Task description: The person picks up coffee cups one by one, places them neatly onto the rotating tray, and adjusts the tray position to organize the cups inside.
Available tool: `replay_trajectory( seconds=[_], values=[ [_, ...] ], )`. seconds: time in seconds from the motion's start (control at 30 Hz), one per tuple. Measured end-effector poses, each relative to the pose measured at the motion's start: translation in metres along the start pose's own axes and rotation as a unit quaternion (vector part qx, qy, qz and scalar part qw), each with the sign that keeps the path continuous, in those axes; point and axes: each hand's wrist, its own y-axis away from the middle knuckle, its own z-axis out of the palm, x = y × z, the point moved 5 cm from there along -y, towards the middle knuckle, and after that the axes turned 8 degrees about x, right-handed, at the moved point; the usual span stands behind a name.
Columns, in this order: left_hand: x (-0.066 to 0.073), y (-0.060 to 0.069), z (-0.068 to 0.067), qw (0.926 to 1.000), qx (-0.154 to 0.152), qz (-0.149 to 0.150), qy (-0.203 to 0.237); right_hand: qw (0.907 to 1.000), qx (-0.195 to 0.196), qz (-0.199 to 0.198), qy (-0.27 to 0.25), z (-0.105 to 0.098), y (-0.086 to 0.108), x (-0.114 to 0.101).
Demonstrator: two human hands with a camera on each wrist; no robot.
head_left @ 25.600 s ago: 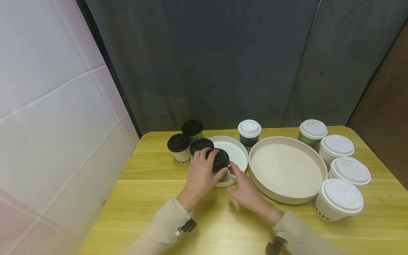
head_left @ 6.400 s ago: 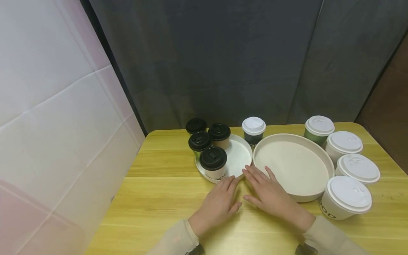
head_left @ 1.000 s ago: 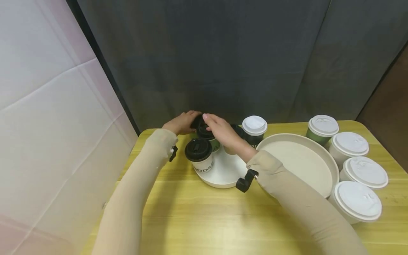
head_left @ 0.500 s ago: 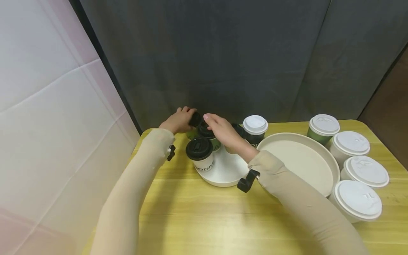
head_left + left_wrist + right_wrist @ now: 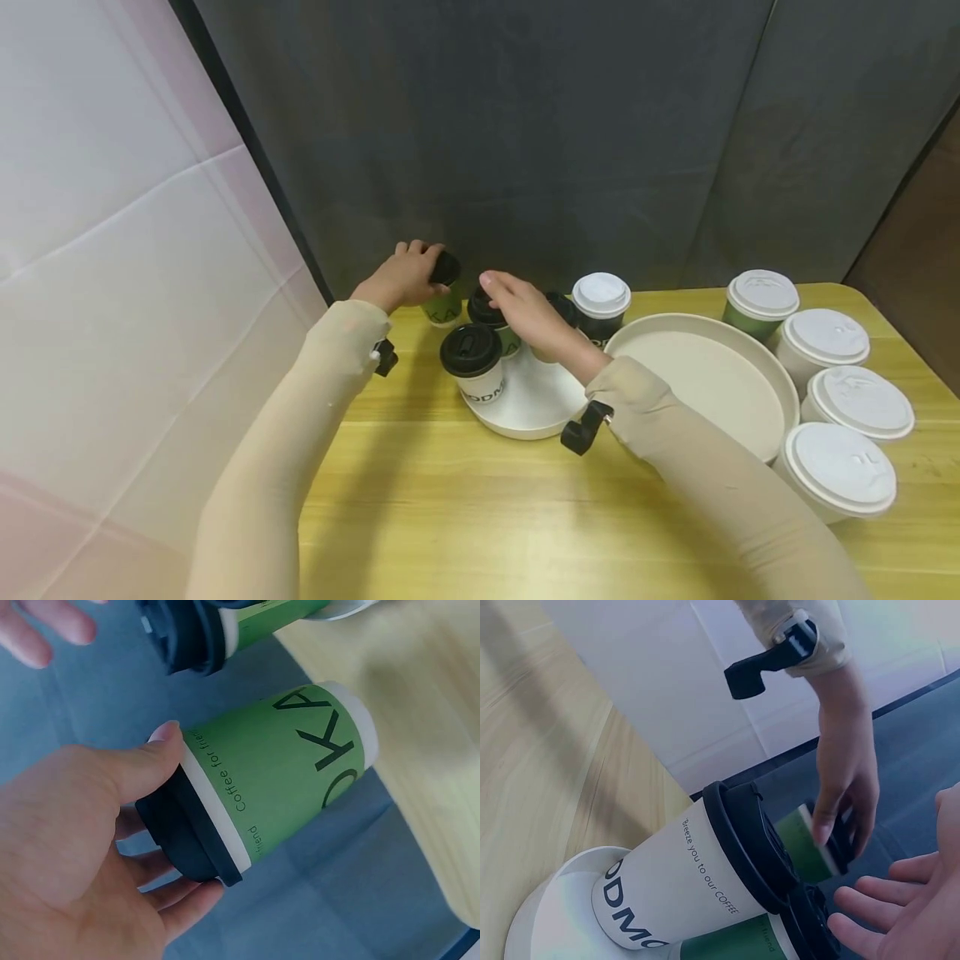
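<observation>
Left went the green cup in the head view, now apart from the cups on the white plate. From the left wrist, the left hand gripped its lid; from the right, the right hand held nothing.

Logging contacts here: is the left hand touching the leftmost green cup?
Touching: in the left wrist view, the left hand grips the green cup around its black lid.

Head view bright, glare on tabletop, soft shadow beside left sleeve. 2 wrist views bluish, dimmer; held green cup blurry in right.
</observation>
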Motion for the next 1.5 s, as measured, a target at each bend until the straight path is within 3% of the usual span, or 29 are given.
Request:
replay_trajectory(
  seconds=[0.27, 0.6, 1.13, 1.5],
  values=[
    [-0.002, 0.009, -0.026, 0.9997, 0.024, 0.004, -0.008, 0.9999, -0.013, 0.001, -0.004, 0.002, -0.002, -0.003],
    [0.015, 0.02, -0.055, 0.9984, 0.054, 0.011, -0.014, 0.9993, -0.022, -0.013, -0.028, 0.002, -0.005, -0.005],
    [0.046, 0.037, -0.079, 0.9951, 0.083, 0.05, -0.015, 0.9981, -0.007, -0.037, -0.049, -0.009, -0.004, -0.009],
    [0.066, 0.045, -0.085, 0.9904, 0.103, 0.092, 0.005, 0.9961, 0.005, -0.057, -0.067, -0.021, 0.01, -0.01]
  ],
)
